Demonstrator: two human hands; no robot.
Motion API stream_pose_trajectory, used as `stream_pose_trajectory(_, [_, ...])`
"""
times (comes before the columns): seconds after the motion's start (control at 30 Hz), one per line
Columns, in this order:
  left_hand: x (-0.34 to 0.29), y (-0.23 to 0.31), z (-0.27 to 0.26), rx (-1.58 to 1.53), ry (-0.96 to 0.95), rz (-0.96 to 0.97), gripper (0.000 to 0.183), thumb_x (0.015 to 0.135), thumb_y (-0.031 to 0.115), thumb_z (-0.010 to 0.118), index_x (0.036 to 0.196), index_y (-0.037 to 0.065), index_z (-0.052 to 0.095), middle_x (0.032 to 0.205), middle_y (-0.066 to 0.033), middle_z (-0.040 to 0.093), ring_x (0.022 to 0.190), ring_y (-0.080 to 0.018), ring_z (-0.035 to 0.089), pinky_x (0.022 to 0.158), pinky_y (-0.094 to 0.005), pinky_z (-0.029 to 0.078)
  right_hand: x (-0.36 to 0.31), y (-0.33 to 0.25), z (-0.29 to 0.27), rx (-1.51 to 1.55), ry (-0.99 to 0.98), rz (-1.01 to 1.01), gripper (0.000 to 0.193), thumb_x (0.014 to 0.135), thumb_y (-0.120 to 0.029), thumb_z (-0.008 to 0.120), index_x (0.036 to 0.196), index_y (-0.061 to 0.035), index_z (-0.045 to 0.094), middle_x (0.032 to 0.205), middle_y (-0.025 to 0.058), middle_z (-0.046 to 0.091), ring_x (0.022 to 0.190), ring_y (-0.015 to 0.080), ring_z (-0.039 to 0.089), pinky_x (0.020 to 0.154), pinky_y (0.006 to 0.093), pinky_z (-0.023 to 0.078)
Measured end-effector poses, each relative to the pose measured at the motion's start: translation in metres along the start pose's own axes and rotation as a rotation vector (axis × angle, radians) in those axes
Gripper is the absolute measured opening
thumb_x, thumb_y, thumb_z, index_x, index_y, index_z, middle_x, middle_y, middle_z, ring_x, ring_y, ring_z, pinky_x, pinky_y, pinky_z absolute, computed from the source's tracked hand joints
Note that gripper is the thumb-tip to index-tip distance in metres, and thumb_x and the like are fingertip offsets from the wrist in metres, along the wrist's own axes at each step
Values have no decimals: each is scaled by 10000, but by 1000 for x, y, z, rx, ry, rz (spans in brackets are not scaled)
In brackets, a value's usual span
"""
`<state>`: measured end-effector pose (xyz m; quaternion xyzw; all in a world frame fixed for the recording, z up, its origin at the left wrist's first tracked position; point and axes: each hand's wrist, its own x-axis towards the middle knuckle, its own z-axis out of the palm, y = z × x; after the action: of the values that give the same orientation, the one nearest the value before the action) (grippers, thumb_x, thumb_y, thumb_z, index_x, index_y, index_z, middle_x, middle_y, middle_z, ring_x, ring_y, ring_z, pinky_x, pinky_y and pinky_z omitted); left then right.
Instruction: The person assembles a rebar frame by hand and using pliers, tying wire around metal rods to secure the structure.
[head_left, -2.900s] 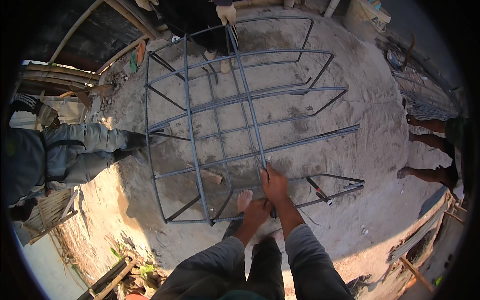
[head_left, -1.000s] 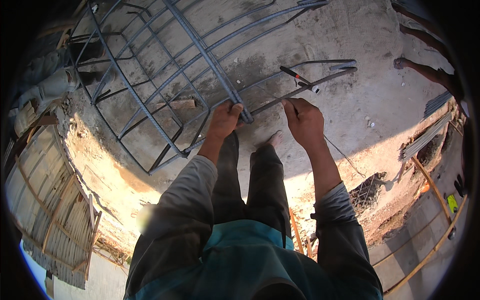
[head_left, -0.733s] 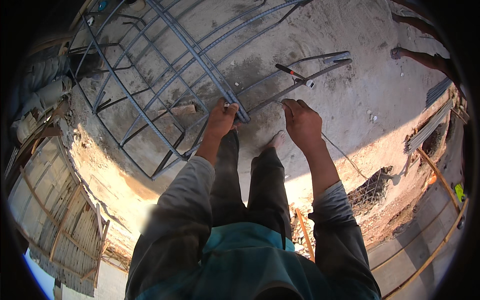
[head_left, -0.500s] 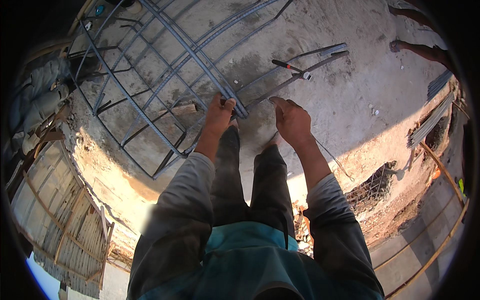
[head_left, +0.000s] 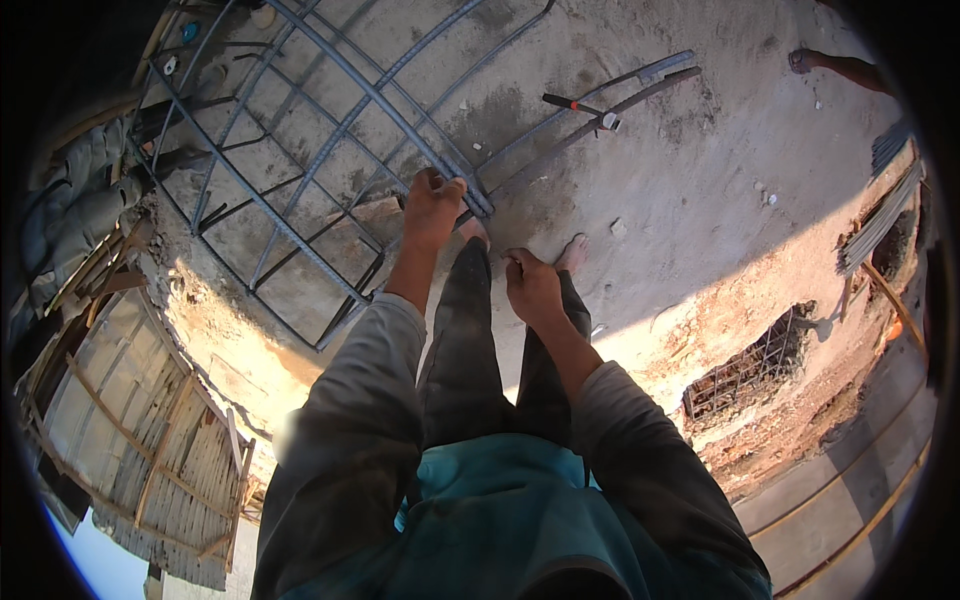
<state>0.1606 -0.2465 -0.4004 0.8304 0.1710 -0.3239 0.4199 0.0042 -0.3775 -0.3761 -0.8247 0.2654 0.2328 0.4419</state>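
Observation:
A cage of ribbed steel rebar (head_left: 350, 75) lies over the ground at the upper left. My left hand (head_left: 433, 212) is closed on the rebar near the end of a long pair of bars, thumb along the near side. Below and to the right of that bar end, my right hand (head_left: 533, 288) is held apart from the steel, its thumb and fingers pinched together. Whatever it pinches, if anything, is too small to make out. A pair of pincers (head_left: 572, 104) with red and black handles rests across two bars farther off to the right.
My bare feet (head_left: 573, 253) stand on the dusty concrete ground (head_left: 680, 200). A pit with a steel grid (head_left: 745, 365) opens at the right, near a stack of grey rods (head_left: 880, 215). Another person's leg (head_left: 845, 70) shows at the upper right. Corrugated sheeting (head_left: 150, 440) lies lower left.
My right hand has moved left and toward me, away from the bar end. The thin wire that trailed from it no longer shows. My left hand stays at the rebar.

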Motion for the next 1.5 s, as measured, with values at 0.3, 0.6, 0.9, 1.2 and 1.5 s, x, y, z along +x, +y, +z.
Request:
stream_pose_trajectory(0.3, [7, 6, -6, 15, -122, -210, 504, 864, 414, 634, 1052, -54, 648, 930, -166, 681, 866, -273, 633, 774, -414, 465, 45, -22, 36, 292, 227, -72, 192, 905, -204, 627, 883, -20, 675, 637, 163, 616, 552, 298, 607, 543, 395, 459])
stream_pose_trajectory(0.6, [7, 1, -3, -79, -93, -140, 412, 862, 376, 625, 820, -31, 675, 775, -129, 672, 691, -221, 607, 666, -384, 465, 46, -19, 24, 379, 69, 49, 223, 909, -212, 655, 852, 4, 662, 578, 85, 547, 518, 143, 523, 517, 330, 412])
stream_pose_trajectory(0.9, [-10, 13, 7, -108, 158, -95, 355, 793, 297, 722, 799, -54, 666, 696, -118, 663, 627, -219, 613, 626, -371, 492, 46, -17, 52, 731, 117, 225, 190, 915, -169, 638, 835, 2, 653, 633, -2, 560, 527, 76, 479, 491, 265, 371])
stream_pose_trajectory(1.2, [-19, 13, 13, 27, 316, -69, 315, 743, 270, 760, 747, -32, 673, 667, -158, 675, 641, -286, 669, 665, -386, 521, 17, -54, 20, 965, -9, 414, 157, 892, -126, 597, 860, 25, 627, 666, 77, 579, 561, 151, 560, 541, 301, 437])
stream_pose_trajectory(1.5, [-40, 39, 14, 67, 389, 96, 273, 778, 199, 736, 654, -9, 609, 576, -147, 635, 520, -238, 647, 553, -371, 508, 51, -76, -74, -179, -194, -320, 126, 830, -52, 573, 920, 2, 643, 760, 173, 660, 719, 341, 668, 666, 435, 518])
